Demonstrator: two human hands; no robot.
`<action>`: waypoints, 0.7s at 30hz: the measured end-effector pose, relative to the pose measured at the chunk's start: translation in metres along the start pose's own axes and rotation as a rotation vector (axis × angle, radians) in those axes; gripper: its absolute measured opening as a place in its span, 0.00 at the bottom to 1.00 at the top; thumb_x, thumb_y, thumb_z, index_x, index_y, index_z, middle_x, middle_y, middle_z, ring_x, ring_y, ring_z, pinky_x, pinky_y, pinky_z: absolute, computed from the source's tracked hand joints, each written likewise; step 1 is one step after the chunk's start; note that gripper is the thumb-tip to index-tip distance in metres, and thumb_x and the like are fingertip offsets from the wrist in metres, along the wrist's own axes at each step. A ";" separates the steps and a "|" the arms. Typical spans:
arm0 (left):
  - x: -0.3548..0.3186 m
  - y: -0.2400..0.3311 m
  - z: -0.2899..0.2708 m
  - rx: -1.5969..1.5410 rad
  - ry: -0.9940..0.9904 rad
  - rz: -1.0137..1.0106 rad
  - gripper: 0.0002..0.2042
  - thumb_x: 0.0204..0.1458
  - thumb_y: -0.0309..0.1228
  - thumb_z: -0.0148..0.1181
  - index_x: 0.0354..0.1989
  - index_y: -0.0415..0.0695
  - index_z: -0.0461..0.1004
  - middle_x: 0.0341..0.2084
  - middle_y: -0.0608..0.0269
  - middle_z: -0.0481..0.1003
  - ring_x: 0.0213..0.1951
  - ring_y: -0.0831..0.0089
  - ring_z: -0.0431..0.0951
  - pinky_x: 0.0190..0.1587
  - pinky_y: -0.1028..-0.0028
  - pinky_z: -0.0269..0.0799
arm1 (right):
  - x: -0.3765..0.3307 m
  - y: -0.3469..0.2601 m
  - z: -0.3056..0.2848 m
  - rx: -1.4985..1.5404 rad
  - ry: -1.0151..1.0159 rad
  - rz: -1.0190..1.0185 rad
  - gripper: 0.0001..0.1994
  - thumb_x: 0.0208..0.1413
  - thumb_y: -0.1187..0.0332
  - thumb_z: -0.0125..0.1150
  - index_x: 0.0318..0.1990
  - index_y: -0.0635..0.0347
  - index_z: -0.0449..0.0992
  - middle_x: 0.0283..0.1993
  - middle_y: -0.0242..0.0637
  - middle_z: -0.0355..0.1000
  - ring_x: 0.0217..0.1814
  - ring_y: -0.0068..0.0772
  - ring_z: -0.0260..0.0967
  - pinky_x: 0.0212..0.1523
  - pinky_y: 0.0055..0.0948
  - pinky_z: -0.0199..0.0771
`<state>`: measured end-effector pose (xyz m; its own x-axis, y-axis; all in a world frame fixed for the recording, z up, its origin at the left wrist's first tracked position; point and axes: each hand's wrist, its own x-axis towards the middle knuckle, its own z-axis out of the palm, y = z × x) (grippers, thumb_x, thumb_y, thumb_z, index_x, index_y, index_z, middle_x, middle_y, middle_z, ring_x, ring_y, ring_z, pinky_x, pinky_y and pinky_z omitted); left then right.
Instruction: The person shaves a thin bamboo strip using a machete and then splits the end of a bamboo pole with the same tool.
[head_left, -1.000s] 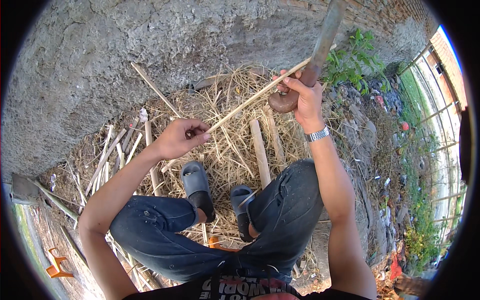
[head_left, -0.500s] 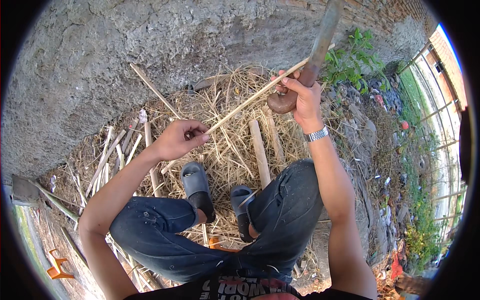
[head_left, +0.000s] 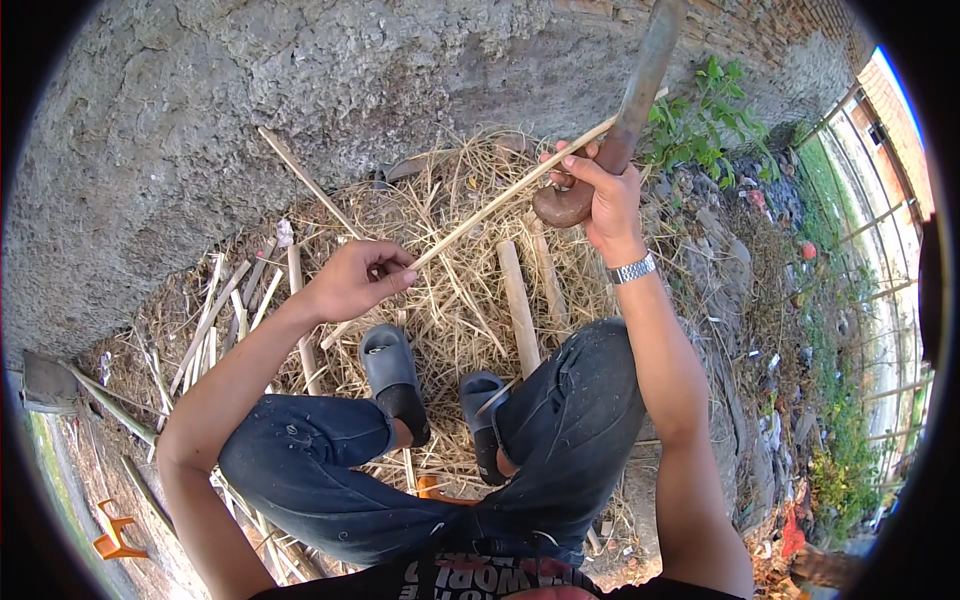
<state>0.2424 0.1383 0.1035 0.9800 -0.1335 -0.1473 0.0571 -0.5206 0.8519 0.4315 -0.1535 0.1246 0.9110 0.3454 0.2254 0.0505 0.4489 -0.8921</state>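
Note:
A thin, pale bamboo strip (head_left: pixel 490 209) slants across in front of me, rising from lower left to upper right. My left hand (head_left: pixel 350 280) pinches its near end between thumb and fingers. My right hand (head_left: pixel 607 200) is wrapped round the brown, hooked handle of a machete (head_left: pixel 648 80), whose grey blade points up and away. The right thumb and fingertips also press on the strip close to the blade. Beyond the blade the strip's far tip shows again. How the blade's edge meets the strip is hidden.
Shavings (head_left: pixel 465 290) cover the ground around my sandals (head_left: pixel 388 365). A thick bamboo piece (head_left: pixel 518 300) lies before my knee, and several split sticks (head_left: pixel 210 320) lie to the left. A rough grey wall (head_left: pixel 300 90) rises ahead, with a green plant (head_left: pixel 710 125) beside it. An orange chair (head_left: pixel 120 532) stands far left.

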 end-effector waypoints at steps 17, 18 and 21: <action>0.000 -0.003 0.000 0.004 -0.003 -0.007 0.16 0.61 0.35 0.65 0.48 0.34 0.78 0.32 0.64 0.80 0.34 0.81 0.76 0.39 0.75 0.74 | 0.001 0.001 0.000 0.012 0.000 0.004 0.09 0.56 0.79 0.64 0.40 0.62 0.70 0.47 0.45 0.77 0.51 0.49 0.80 0.45 0.35 0.84; 0.000 -0.004 0.000 0.000 -0.003 -0.005 0.16 0.61 0.35 0.65 0.49 0.34 0.78 0.32 0.64 0.80 0.34 0.81 0.76 0.39 0.75 0.74 | 0.001 0.001 0.000 0.011 -0.002 0.003 0.09 0.56 0.79 0.64 0.40 0.62 0.70 0.47 0.45 0.77 0.51 0.49 0.80 0.45 0.35 0.84; 0.001 -0.004 0.000 -0.008 -0.002 -0.001 0.16 0.61 0.35 0.65 0.48 0.33 0.78 0.32 0.64 0.80 0.34 0.81 0.76 0.39 0.75 0.74 | 0.002 0.002 0.002 0.051 0.026 -0.031 0.09 0.53 0.80 0.65 0.37 0.66 0.70 0.44 0.49 0.78 0.46 0.52 0.82 0.40 0.34 0.87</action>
<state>0.2427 0.1402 0.0996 0.9797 -0.1342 -0.1489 0.0597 -0.5140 0.8557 0.4327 -0.1506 0.1240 0.9197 0.3092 0.2419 0.0588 0.5007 -0.8636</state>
